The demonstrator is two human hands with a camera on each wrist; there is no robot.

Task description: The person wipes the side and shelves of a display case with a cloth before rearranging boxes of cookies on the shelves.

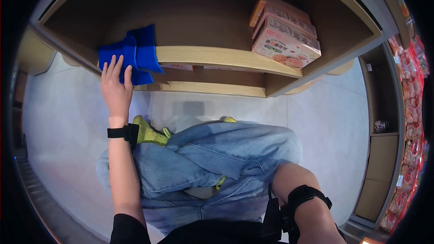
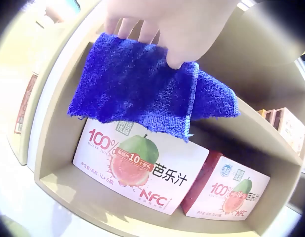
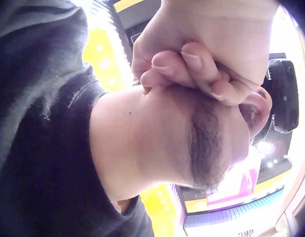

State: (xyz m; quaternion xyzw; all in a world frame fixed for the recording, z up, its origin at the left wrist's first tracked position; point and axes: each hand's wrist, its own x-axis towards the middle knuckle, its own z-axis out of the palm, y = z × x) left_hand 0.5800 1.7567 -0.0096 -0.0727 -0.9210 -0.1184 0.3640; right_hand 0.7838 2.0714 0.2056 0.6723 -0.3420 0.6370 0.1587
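My left hand (image 1: 118, 83) is at the left end of the shelf's front edge (image 1: 203, 56) and holds a blue cloth (image 1: 144, 49). The cloth lies folded over that edge, partly on the shelf and partly hanging in front. From the left wrist view, the thumb (image 2: 176, 58) lies on the front of the cloth, while the fingertips go out of sight over its top. In the right wrist view, my right hand (image 3: 206, 54) has its fingers curled in and rests against the person's chin, with nothing visible in it.
Pink food boxes (image 1: 287, 40) stand stacked at the shelf's right end. Below the cloth, guava juice cartons (image 2: 142, 168) fill the lower compartment. The person's bent legs in jeans (image 1: 212, 153) are close in front. Red packaged goods (image 1: 411, 122) line a rack at far right.
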